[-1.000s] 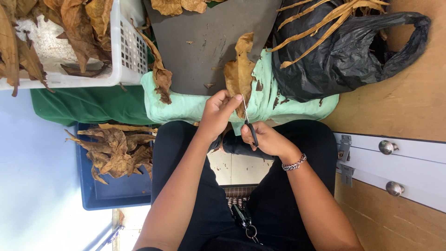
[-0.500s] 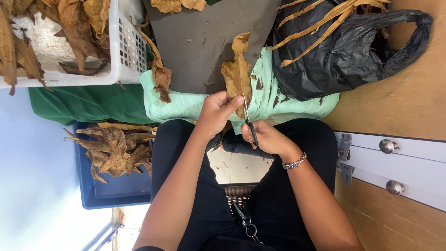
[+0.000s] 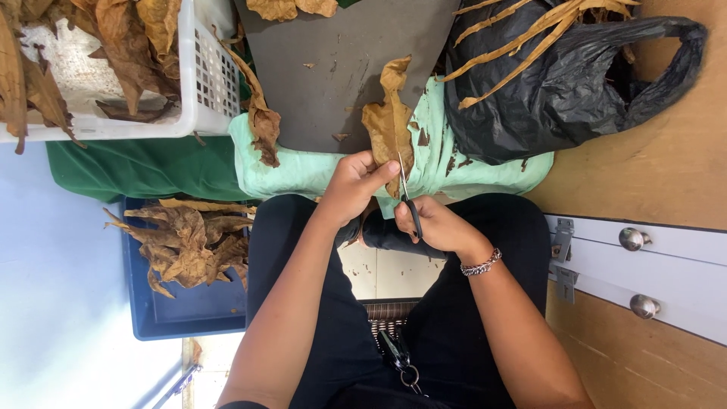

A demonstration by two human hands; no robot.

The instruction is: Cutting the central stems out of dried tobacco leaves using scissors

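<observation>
Step in hand, judged from the view: cutting along a dried brown tobacco-type leaf (image 3: 390, 125) with small black-handled scissors (image 3: 407, 198).

- Left hand (image 3: 354, 185): fingers curled shut, pinching the leaf's lower edge; thumb on top.
- Right hand (image 3: 439, 225): closed round the scissor handles; blades point up into the leaf. Blade gap approx. closed, but too small to confirm.
- Leaf lies over a pale green cloth (image 3: 303, 170) and a grey flat board (image 3: 341, 68), just above the lap.
- 1 black plastic bag (image 3: 545, 98) w/ yellowish stem strips sits right of the board; 1 white lattice basket (image 3: 189, 83) of leaves sits left.

Next move calls for: leaf kept taut, blades tracking the midrib, left fingers clear of the cut line.
</observation>
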